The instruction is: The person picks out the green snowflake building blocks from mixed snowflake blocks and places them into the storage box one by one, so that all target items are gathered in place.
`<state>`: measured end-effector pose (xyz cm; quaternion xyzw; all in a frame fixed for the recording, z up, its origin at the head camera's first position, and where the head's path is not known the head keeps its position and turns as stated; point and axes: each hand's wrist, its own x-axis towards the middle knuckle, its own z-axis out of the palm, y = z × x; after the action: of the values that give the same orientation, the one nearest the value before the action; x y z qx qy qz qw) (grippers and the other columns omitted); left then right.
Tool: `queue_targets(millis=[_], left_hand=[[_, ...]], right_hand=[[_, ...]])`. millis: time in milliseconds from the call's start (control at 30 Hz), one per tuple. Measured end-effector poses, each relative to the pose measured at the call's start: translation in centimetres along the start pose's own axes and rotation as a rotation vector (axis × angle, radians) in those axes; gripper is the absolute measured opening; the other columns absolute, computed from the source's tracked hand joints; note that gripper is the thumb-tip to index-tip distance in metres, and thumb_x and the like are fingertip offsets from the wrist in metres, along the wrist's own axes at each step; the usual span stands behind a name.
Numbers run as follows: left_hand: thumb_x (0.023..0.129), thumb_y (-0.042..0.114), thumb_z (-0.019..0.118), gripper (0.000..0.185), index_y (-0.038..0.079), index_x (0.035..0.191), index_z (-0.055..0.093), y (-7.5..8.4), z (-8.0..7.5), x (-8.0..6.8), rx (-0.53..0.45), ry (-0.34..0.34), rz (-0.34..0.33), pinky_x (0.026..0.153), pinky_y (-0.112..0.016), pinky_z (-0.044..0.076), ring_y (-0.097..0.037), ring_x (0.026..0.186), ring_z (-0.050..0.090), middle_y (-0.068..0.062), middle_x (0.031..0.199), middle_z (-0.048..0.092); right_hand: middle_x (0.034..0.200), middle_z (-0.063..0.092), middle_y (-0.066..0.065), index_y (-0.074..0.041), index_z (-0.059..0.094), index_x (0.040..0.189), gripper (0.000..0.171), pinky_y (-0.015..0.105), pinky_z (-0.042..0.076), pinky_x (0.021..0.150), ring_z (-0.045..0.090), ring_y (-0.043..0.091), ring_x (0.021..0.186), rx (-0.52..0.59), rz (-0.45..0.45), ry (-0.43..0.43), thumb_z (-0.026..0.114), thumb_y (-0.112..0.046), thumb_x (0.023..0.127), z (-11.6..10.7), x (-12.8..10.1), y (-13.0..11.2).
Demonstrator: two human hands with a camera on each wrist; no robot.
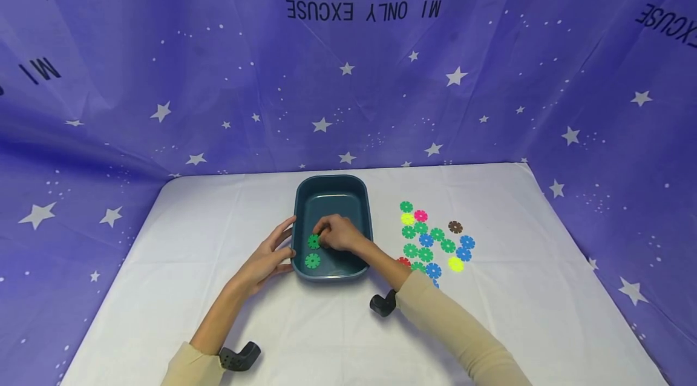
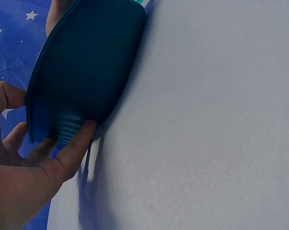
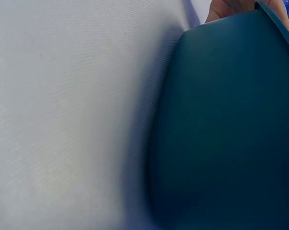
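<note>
A deep teal plastic bin [image 1: 332, 277] stands on the table. My left hand [image 1: 265, 263] is at its left side, fingers spread; in the left wrist view the left fingertips [image 2: 89, 125] touch the outer wall and rim by a ribbed patch. Reaching over the right rim, my right hand [image 1: 340, 233] is inside the bin and pinches a green snowflake disc [image 1: 313, 242] at its edge, low over the floor. Another green snowflake disc [image 1: 313, 261] lies flat just nearer to me. In the right wrist view the bin's outer wall [image 3: 221, 115] hides the right fingers.
Right of the bin, loose snowflake discs lie spread out: several green [image 1: 426, 255] and blue [image 1: 467, 242], yellow [image 1: 455, 264], pink [image 1: 421, 216], red [image 1: 403, 261] and brown [image 1: 455, 227]. My right forearm partly covers the nearest ones. A purple starry cloth [image 1: 348, 114] hangs behind the white-covered table [image 1: 179, 241].
</note>
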<state>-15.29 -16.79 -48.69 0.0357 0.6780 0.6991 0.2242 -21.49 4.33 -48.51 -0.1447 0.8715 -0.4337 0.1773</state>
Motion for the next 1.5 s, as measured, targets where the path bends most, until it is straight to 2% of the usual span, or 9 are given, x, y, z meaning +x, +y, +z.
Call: queue_targets(millis=[400,600,733,900,1100,1267,1367,1500], left_hand=[[0.091,-0.001,0.049,0.08,0.027,0.16,0.02,-0.1,-0.1,0.0,0.0,0.0,0.001,0.095,-0.048,0.05,-0.039,0.126,0.047,-0.017,0.164,0.012],[0.091,-0.001,0.049,0.081,0.027,0.161,0.019,-0.1,-0.1,0.0,0.002,-0.001,0.002,0.095,-0.047,0.05,-0.039,0.127,0.046,-0.017,0.164,0.012],[0.091,-0.001,0.05,0.081,0.026,0.16,0.02,-0.2,-0.1,0.0,-0.005,0.003,0.0,0.094,-0.047,0.05,-0.038,0.126,0.046,-0.016,0.164,0.011],[0.09,0.0,0.051,0.08,0.027,0.16,0.021,-0.1,-0.1,0.0,-0.003,0.006,0.003,0.095,-0.047,0.05,-0.039,0.126,0.045,-0.016,0.164,0.012],[0.09,0.0,0.051,0.081,0.027,0.16,0.021,-0.1,-0.1,0.1,0.006,0.011,0.003,0.095,-0.048,0.05,-0.041,0.13,0.043,-0.017,0.164,0.012],[0.089,0.0,0.052,0.081,0.027,0.16,0.021,0.0,0.0,0.1,0.01,0.016,0.001,0.094,-0.047,0.051,-0.041,0.13,0.043,-0.016,0.164,0.013],[0.089,0.0,0.052,0.081,0.027,0.16,0.021,0.0,0.1,0.1,0.008,0.022,-0.004,0.093,-0.046,0.052,-0.04,0.129,0.044,-0.015,0.164,0.013],[0.089,0.0,0.052,0.081,0.027,0.16,0.022,0.0,0.1,0.0,0.003,0.028,-0.004,0.092,-0.045,0.052,-0.039,0.126,0.046,-0.016,0.164,0.014]], right_hand=[[0.071,0.062,-0.002,-0.007,0.076,0.099,0.019,0.022,0.041,0.057,0.053,0.011,0.064,-0.068,-0.009,-0.002,0.07,0.001,0.082,0.2,0.1,-0.2],[0.069,0.062,-0.001,-0.007,0.075,0.101,0.02,0.022,0.043,0.054,0.054,0.012,0.06,-0.036,-0.024,0.01,0.069,0.001,0.084,-0.1,-0.1,-0.2],[0.073,0.067,0.0,-0.004,0.074,0.104,0.018,0.024,0.048,0.057,0.06,0.012,0.063,0.02,-0.065,-0.001,0.068,0.0,0.087,-0.9,-0.7,-0.7],[0.084,0.071,0.004,0.0,0.071,0.111,0.022,0.027,0.054,0.065,0.067,0.022,0.076,0.086,-0.109,0.027,0.067,0.0,0.089,-3.2,-2.0,-1.7],[0.088,0.07,0.005,-0.001,0.07,0.11,0.02,0.029,0.055,0.07,0.066,0.03,0.082,0.132,-0.132,0.137,0.064,0.0,0.091,-7.5,-3.8,-1.3],[0.091,0.07,0.009,0.001,0.07,0.109,0.019,0.033,0.054,0.075,0.066,0.033,0.087,0.138,-0.144,0.256,0.065,-0.001,0.091,-11.2,-4.6,1.0],[0.094,0.07,0.012,0.002,0.07,0.109,0.019,0.036,0.054,0.077,0.065,0.029,0.088,0.113,-0.129,0.312,0.067,-0.002,0.091,-13.1,-4.8,2.9],[0.099,0.069,0.014,0.003,0.068,0.112,0.021,0.038,0.054,0.083,0.064,0.027,0.093,0.068,-0.052,0.351,0.067,-0.006,0.093,-15.1,-4.6,6.1]])
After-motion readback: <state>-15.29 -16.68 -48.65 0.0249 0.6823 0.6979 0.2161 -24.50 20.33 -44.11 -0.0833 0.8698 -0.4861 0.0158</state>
